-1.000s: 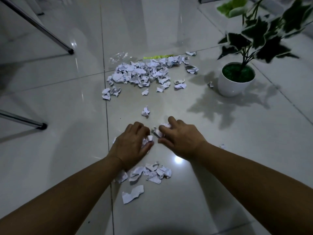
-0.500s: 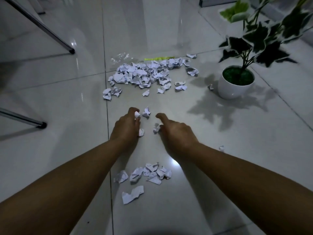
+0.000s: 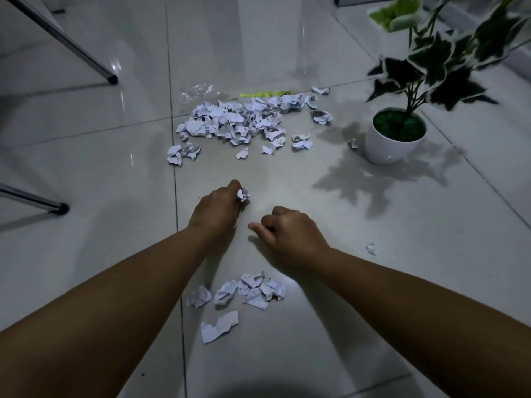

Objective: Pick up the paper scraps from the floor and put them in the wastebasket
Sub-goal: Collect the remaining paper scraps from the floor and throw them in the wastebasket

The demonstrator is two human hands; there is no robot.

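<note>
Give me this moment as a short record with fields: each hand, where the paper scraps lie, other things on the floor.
left hand: grips a crumpled scrap
right hand: fingers curled; any scrap inside is hidden
big pile: far side of the tiled floor
small cluster: between the forearms
stray scrap: right of the right wrist
potted plant: right of the big pile
wastebasket: not visible

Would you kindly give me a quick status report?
Left hand pinching a paper scrap; right hand curled, contents unseen. Big scrap pile on the floor. Wastebasket out of view.
</note>
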